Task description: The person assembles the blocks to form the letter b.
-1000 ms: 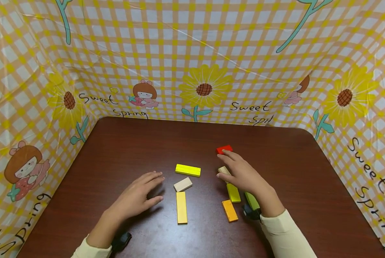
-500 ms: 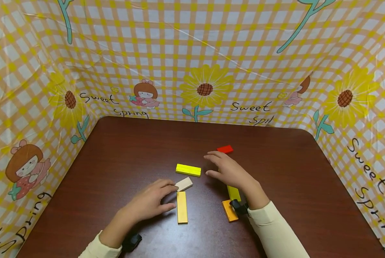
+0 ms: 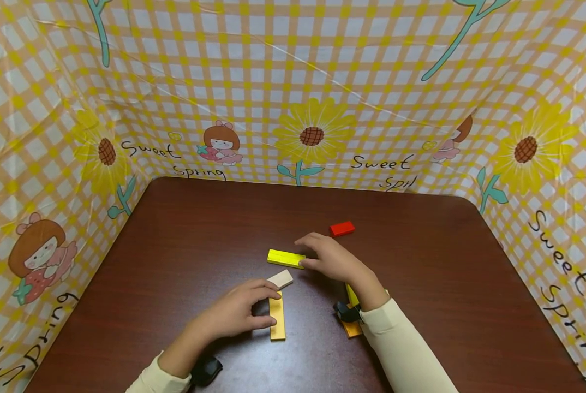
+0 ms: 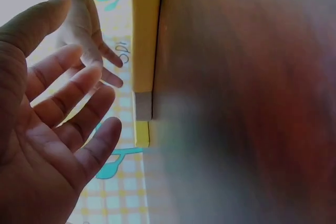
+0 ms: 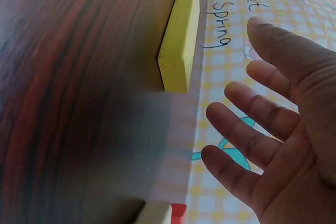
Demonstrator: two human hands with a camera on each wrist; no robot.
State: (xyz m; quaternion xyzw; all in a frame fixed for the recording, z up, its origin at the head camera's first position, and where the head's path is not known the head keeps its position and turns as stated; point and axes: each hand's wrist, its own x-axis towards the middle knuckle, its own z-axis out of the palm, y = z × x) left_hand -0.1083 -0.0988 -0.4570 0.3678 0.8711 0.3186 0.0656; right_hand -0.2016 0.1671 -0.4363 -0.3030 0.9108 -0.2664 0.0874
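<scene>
My left hand (image 3: 244,308) hovers at the left side of a pale-yellow wooden block (image 3: 277,327). Its fingers are relaxed, and the left wrist view shows a gap between the hand (image 4: 63,114) and that block (image 4: 144,35). Just beyond lies a short cream block (image 3: 282,279), partly covered by the fingers in the head view. My right hand (image 3: 334,261) is held over the right end of a bright yellow block (image 3: 283,257). In the right wrist view its loosely spread fingers stay apart from the yellow block (image 5: 178,40), holding nothing.
A red block (image 3: 342,228) lies beyond the right hand. An orange block (image 3: 353,329) and a yellow-green block (image 3: 352,296) are partly hidden under the right wrist. A checked cloth (image 3: 253,71) walls the dark brown table (image 3: 199,218) at back and sides.
My right hand has moved left, from near the red block to the bright yellow block. My left hand has moved right, to the pale-yellow block. The blocks have stayed in place.
</scene>
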